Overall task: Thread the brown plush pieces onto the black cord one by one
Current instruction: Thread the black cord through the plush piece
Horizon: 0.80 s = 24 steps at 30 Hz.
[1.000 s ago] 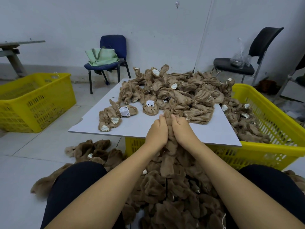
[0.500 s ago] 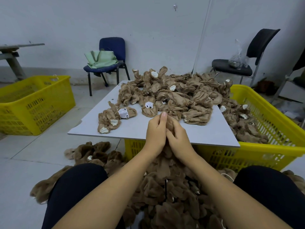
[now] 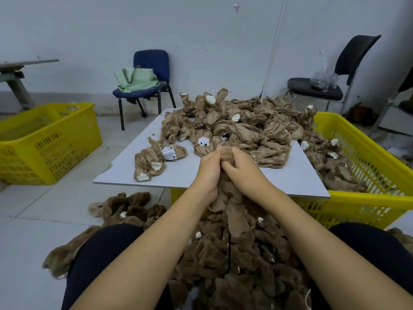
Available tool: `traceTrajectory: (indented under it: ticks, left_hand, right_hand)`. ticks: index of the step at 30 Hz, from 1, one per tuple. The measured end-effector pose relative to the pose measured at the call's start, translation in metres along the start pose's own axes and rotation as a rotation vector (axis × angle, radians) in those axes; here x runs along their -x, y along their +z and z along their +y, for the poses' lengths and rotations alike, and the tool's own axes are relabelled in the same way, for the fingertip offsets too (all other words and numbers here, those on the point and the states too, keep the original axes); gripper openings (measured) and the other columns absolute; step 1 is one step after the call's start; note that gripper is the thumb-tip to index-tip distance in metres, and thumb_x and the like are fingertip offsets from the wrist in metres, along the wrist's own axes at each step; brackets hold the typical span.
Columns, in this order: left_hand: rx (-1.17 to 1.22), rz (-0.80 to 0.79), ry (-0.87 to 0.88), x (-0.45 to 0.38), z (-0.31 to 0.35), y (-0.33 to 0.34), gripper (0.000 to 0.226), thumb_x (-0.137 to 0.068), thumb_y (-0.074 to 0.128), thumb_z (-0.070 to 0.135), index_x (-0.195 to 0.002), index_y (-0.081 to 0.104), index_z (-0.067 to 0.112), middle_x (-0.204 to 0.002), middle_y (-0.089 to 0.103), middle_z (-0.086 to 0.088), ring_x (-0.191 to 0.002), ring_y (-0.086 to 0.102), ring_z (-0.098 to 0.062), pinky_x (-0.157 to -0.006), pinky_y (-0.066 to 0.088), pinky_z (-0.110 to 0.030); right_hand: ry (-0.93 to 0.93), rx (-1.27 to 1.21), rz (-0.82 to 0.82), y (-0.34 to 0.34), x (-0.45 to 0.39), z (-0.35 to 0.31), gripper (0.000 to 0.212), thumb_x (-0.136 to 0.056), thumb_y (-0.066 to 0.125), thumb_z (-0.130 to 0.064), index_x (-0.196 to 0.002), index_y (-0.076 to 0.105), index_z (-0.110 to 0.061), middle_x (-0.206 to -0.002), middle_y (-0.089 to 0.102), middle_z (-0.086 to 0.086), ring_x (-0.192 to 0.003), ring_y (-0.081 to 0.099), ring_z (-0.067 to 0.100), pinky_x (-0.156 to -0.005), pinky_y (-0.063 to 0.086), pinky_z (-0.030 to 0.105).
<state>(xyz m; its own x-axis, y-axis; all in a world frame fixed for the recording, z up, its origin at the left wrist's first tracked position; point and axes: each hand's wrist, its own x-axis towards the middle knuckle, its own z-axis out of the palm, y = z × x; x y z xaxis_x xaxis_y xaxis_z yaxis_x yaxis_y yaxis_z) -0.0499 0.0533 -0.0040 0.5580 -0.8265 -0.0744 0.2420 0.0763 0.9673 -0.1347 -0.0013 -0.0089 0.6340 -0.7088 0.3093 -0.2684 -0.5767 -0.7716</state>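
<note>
Head view: a yellow basket (image 3: pixel 368 204) under the table (image 3: pixel 290 182) holds brown plush pieces along its right side; a second yellow basket (image 3: pixel 44 142) stands on the floor to the left, its contents unclear. A heap of plush pieces (image 3: pixel 234 128) covers the table's far half. The left hand (image 3: pixel 209 168) and right hand (image 3: pixel 242 167), touching, both grip one fuzzy brown plush piece (image 3: pixel 225 153) above the table's near edge. The black cord (image 3: pixel 229 249) hangs below among threaded pieces.
</note>
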Motion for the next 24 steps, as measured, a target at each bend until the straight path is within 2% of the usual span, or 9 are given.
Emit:
traceTrajectory:
  ticks: [4, 6, 8, 10, 12, 14, 16, 20, 24]
  left_hand:
    - [-0.109, 0.064, -0.018, -0.003, -0.008, -0.001, 0.035, -0.102, 0.045, 0.017, -0.076, 0.069, 0.016, -0.075, 0.070, -0.003, -0.074, 0.066, -0.018, -0.066, 0.051, -0.028]
    - [-0.196, 0.077, 0.046, -0.003, -0.013, -0.001, 0.038, -0.105, 0.041, 0.018, -0.079, 0.068, 0.015, -0.078, 0.071, -0.002, -0.077, 0.066, -0.017, -0.069, 0.050, -0.028]
    - [-0.289, 0.015, 0.170, 0.001, -0.022, 0.000, 0.036, -0.109, 0.036, 0.024, -0.098, 0.068, 0.014, -0.093, 0.072, -0.001, -0.089, 0.067, -0.011, -0.077, 0.052, -0.021]
    - [-0.329, -0.096, 0.285, 0.007, -0.031, 0.000, 0.024, -0.108, 0.042, 0.031, -0.121, 0.059, 0.020, -0.110, 0.066, 0.010, -0.102, 0.062, 0.003, -0.085, 0.048, -0.010]
    - [-0.367, -0.153, 0.333, 0.009, -0.035, 0.000, 0.023, -0.104, 0.052, 0.035, -0.125, 0.054, 0.027, -0.113, 0.063, 0.017, -0.105, 0.059, 0.010, -0.090, 0.047, -0.013]
    - [-0.438, -0.111, 0.351, 0.008, -0.029, 0.002, 0.024, -0.098, 0.056, 0.043, -0.115, 0.061, 0.026, -0.107, 0.068, 0.013, -0.100, 0.064, 0.003, -0.091, 0.051, -0.025]
    - [-0.499, -0.062, 0.355, 0.006, -0.015, 0.007, 0.033, -0.088, 0.056, 0.054, -0.094, 0.066, 0.023, -0.087, 0.071, 0.011, -0.086, 0.068, -0.004, -0.081, 0.055, -0.034]
    - [-0.575, -0.047, 0.344, 0.003, 0.014, 0.015, 0.036, -0.079, 0.056, 0.055, -0.061, 0.049, 0.025, -0.046, 0.053, 0.017, -0.050, 0.053, -0.003, -0.058, 0.039, -0.029]
    - [-0.866, -0.047, 0.333, 0.001, 0.023, 0.014, 0.036, -0.077, 0.051, 0.056, -0.064, 0.042, 0.024, -0.056, 0.046, 0.009, -0.056, 0.048, -0.016, -0.055, 0.032, -0.031]
  right_hand:
    - [0.028, -0.139, 0.006, 0.009, 0.003, 0.009, 0.017, -0.096, 0.050, -0.006, -0.103, 0.065, -0.003, -0.097, 0.072, 0.012, -0.094, 0.068, 0.019, -0.081, 0.054, 0.037]
    - [0.039, -0.210, 0.014, 0.011, 0.005, 0.016, 0.015, -0.096, 0.051, -0.004, -0.086, 0.062, -0.004, -0.079, 0.069, 0.004, -0.075, 0.066, 0.011, -0.069, 0.051, 0.033]
    - [0.051, -0.261, 0.024, 0.010, 0.007, 0.018, 0.029, -0.098, 0.053, -0.006, -0.071, 0.057, -0.015, -0.062, 0.061, -0.011, -0.062, 0.058, 0.001, -0.060, 0.046, 0.020]
    - [0.078, -0.294, 0.012, 0.007, 0.008, 0.017, 0.037, -0.096, 0.054, -0.003, -0.065, 0.054, -0.021, -0.054, 0.057, -0.014, -0.055, 0.054, -0.003, -0.055, 0.043, 0.015]
    - [0.080, -0.301, 0.007, 0.003, 0.009, 0.016, 0.043, -0.094, 0.055, 0.003, -0.059, 0.053, -0.023, -0.053, 0.055, -0.015, -0.053, 0.051, -0.003, -0.053, 0.041, 0.014]
    - [0.089, -0.307, 0.022, -0.001, 0.008, 0.013, 0.044, -0.093, 0.057, 0.003, -0.057, 0.055, -0.023, -0.054, 0.055, -0.012, -0.055, 0.052, 0.001, -0.055, 0.042, 0.019]
    - [0.101, -0.314, 0.056, -0.007, 0.003, 0.007, 0.035, -0.091, 0.060, 0.001, -0.061, 0.056, -0.015, -0.059, 0.056, -0.003, -0.060, 0.051, 0.007, -0.058, 0.041, 0.027]
    - [0.131, -0.268, 0.103, -0.016, -0.013, -0.009, 0.038, -0.094, 0.056, 0.006, -0.061, 0.047, -0.012, -0.064, 0.048, 0.006, -0.069, 0.047, 0.014, -0.063, 0.037, 0.031]
    - [0.204, -0.452, 0.104, -0.008, -0.011, -0.007, 0.027, -0.093, 0.051, 0.007, -0.070, 0.048, -0.008, -0.070, 0.044, 0.008, -0.073, 0.043, 0.019, -0.065, 0.036, 0.033]
